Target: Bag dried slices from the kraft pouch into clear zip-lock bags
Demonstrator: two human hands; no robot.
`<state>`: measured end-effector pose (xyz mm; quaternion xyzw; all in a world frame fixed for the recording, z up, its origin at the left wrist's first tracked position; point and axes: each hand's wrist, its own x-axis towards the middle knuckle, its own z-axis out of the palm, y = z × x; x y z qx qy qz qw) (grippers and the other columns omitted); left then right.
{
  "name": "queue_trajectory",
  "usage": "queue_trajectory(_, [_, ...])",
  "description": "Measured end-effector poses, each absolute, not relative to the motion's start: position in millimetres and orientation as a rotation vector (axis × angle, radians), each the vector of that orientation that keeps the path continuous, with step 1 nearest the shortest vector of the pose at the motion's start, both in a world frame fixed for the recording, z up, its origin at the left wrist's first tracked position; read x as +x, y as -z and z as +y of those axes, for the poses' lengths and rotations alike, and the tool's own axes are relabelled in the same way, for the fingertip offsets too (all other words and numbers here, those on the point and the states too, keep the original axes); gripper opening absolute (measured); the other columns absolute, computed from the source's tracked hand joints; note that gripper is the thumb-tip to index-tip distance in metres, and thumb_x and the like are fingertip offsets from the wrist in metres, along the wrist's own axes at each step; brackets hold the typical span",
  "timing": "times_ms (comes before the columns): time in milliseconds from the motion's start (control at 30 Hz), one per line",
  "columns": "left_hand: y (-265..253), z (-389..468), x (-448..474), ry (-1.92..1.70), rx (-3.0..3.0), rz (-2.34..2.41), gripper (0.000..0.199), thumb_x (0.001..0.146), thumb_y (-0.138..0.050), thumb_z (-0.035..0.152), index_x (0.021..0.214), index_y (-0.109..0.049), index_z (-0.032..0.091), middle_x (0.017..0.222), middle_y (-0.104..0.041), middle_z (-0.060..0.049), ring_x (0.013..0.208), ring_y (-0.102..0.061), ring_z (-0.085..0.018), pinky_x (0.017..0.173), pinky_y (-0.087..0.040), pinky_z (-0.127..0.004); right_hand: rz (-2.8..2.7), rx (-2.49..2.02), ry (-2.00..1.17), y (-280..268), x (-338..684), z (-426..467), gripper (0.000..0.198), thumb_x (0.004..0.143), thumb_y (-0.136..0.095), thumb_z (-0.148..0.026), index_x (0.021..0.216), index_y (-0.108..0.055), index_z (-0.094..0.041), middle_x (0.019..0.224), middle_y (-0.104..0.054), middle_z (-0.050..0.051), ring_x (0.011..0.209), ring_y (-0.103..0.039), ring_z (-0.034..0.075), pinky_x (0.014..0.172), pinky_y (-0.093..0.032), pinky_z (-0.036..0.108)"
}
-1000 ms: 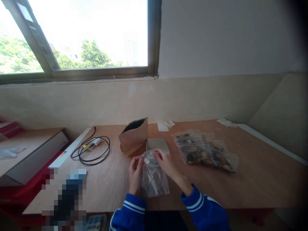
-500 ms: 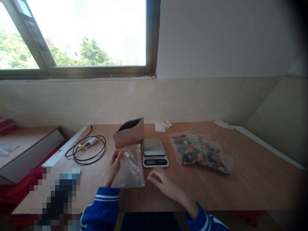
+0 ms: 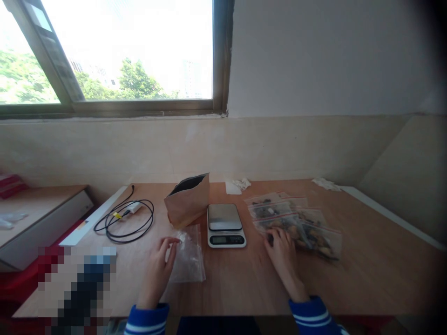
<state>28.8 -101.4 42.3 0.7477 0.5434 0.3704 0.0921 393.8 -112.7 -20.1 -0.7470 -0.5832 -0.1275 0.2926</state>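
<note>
My left hand (image 3: 162, 260) is over the left side of an unfilled clear zip bag (image 3: 188, 260) lying flat on the table. Its thumb and fingers are apart, and I see nothing held in it. My right hand (image 3: 282, 253) rests with spread, bent fingers on the front filled zip bag (image 3: 296, 230), partly covering it. Brown and dark dried pieces show through the plastic. Between my hands stands a white kitchen scale (image 3: 224, 217) with a metal plate and a dark display. Behind the clear bag, a brown paper pouch (image 3: 186, 202) stands upright with its mouth open.
A coiled black cable (image 3: 152, 223) with a white adapter (image 3: 133, 206) lies on the left. Crumpled tissue (image 3: 243, 184) and a white paper (image 3: 233, 188) are at the back, more tissue (image 3: 326, 184) at back right. A blurred-out object (image 3: 84, 288) is at front left.
My right hand has moved right from in front of the scale onto the filled bags. My left hand has let go of the clear zip bag, which now lies flatter and nearer to me.
</note>
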Motion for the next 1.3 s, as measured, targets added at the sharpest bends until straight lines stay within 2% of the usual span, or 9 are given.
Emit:
queue_trajectory(200, [-19.1, -122.2, 46.2, -0.512, 2.230, 1.709, 0.030, 0.086, -0.045, 0.023, 0.112, -0.060, 0.027, 0.131, -0.054, -0.008, 0.118, -0.052, -0.024, 0.101, -0.034, -0.050, -1.218, -1.734, 0.029, -27.4, 381.7, -136.9, 0.021, 0.081, -0.050, -0.035, 0.084, -0.062, -0.018, 0.083, -0.067, 0.010, 0.082, -0.061, 0.025, 0.076, -0.045, 0.037])
queue_trajectory(367, [-20.0, -97.9, 58.7, -0.609, 2.287, 1.914, 0.034, 0.081, -0.045, 0.008, 0.106, -0.063, 0.023, 0.138, -0.049, -0.011, 0.133, -0.036, -0.028, 0.107, -0.015, -0.059, -0.802, -1.413, -0.460, -73.4, 369.7, -170.4, 0.030, 0.075, -0.062, -0.044, 0.090, -0.061, -0.018, 0.090, -0.069, 0.008, 0.086, -0.064, 0.022, 0.078, -0.047, 0.032])
queue_trajectory(467, [-42.3, -104.2, 73.2, -0.865, 2.228, 1.832, 0.030, 0.084, -0.047, 0.014, 0.108, -0.062, 0.023, 0.139, -0.048, -0.011, 0.135, -0.034, -0.030, 0.106, -0.017, -0.059, -0.625, -1.277, -0.667, -87.8, 358.6, -184.6, 0.033, 0.067, -0.071, -0.041, 0.089, -0.062, -0.019, 0.082, -0.070, 0.003, 0.080, -0.064, 0.018, 0.071, -0.047, 0.026])
queue_trajectory(700, [-82.2, -156.1, 131.9, -1.054, 1.895, 1.073, 0.042, 0.086, -0.054, 0.035, 0.127, -0.050, 0.026, 0.131, -0.054, -0.007, 0.122, -0.047, -0.022, 0.103, -0.034, -0.037, -0.488, -1.072, -1.055, -99.0, 325.2, -195.7, 0.028, 0.065, -0.072, -0.037, 0.084, -0.062, -0.020, 0.072, -0.065, -0.003, 0.064, -0.061, 0.014, 0.056, -0.046, 0.021])
queue_trajectory(800, [-78.1, -157.5, 141.2, -0.982, 1.798, 1.009, 0.028, 0.084, -0.057, 0.038, 0.105, -0.062, 0.020, 0.099, -0.065, -0.006, 0.088, -0.059, -0.018, 0.079, -0.044, -0.028, -0.549, -1.112, -1.040, -95.6, 317.0, -191.0, 0.028, 0.065, -0.071, -0.038, 0.083, -0.060, -0.019, 0.072, -0.064, -0.002, 0.062, -0.060, 0.015, 0.054, -0.045, 0.022])
queue_trajectory(900, [-73.8, -154.7, 141.6, -0.940, 1.709, 0.986, 0.023, 0.084, -0.056, 0.038, 0.084, -0.062, 0.016, 0.072, -0.058, -0.001, 0.062, -0.048, -0.012, 0.058, -0.038, -0.023, -0.639, -1.217, -0.926, -86.2, 314.1, -181.7, 0.032, 0.070, -0.064, -0.047, 0.086, -0.058, -0.019, 0.076, -0.064, 0.001, 0.065, -0.059, 0.017, 0.056, -0.045, 0.025])
queue_trajectory(1067, [-74.1, -158.6, 149.3, -1.112, 1.489, 0.936, 0.020, 0.085, -0.055, 0.037, 0.083, -0.053, 0.017, 0.074, -0.054, 0.000, 0.066, -0.049, -0.011, 0.062, -0.039, -0.021, -0.723, -1.412, -0.338, -75.0, 306.7, -171.9, 0.037, 0.075, -0.059, -0.053, 0.089, -0.052, -0.019, 0.085, -0.059, 0.005, 0.075, -0.055, 0.018, 0.068, -0.045, 0.029])
queue_trajectory(1200, [-74.0, -164.7, 160.7, -1.162, 1.381, 0.891, 0.020, 0.086, -0.054, 0.038, 0.086, -0.048, 0.019, 0.074, -0.051, 0.002, 0.061, -0.049, -0.010, 0.057, -0.040, -0.021, -1.061, -1.310, -0.759, -78.5, 286.3, -176.0, 0.037, 0.084, -0.048, -0.055, 0.071, -0.048, -0.021, 0.062, -0.053, -0.001, 0.060, -0.054, 0.016, 0.057, -0.042, 0.026])
queue_trajectory(1300, [-73.3, -169.7, 163.4, -1.095, 1.414, 0.823, 0.019, 0.087, -0.051, 0.038, 0.094, -0.049, 0.020, 0.080, -0.056, -0.001, 0.065, -0.053, -0.012, 0.059, -0.043, -0.022, -1.164, -1.260, -0.926, -80.4, 271.7, -178.4, 0.037, 0.085, -0.049, -0.055, 0.071, -0.049, -0.021, 0.062, -0.057, -0.001, 0.061, -0.057, 0.017, 0.058, -0.043, 0.025])
